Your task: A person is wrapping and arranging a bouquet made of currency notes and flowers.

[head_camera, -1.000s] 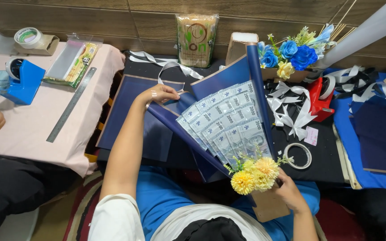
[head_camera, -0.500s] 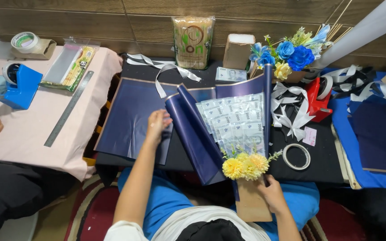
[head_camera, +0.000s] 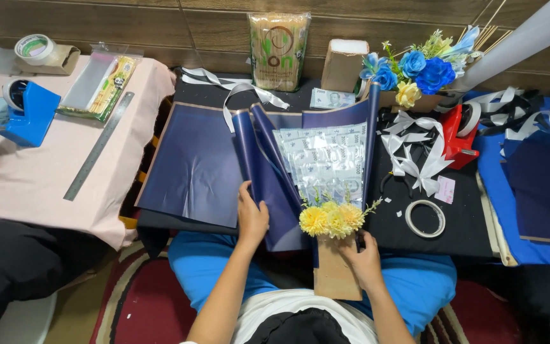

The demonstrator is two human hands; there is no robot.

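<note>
Two hands work in the head view: the left hand (head_camera: 251, 216) has come down flat onto the folded navy wrapping paper (head_camera: 268, 185) on the table (head_camera: 459, 239); the right hand (head_camera: 364, 258) stays closed around the bouquet's brown paper base (head_camera: 335, 280), so the fold looks set.

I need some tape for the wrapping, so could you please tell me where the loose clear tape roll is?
In the head view, the clear tape roll lies flat on the black cloth, to the right of the yellow flowers and below the white ribbons.

Wrapping sheets and bouquet at the fingers

The rolled sheet (head_camera: 268, 172) is pinned under the left fingers (head_camera: 247, 202); the flowers (head_camera: 332, 220) lie just above the right fingers (head_camera: 351, 245).
</note>
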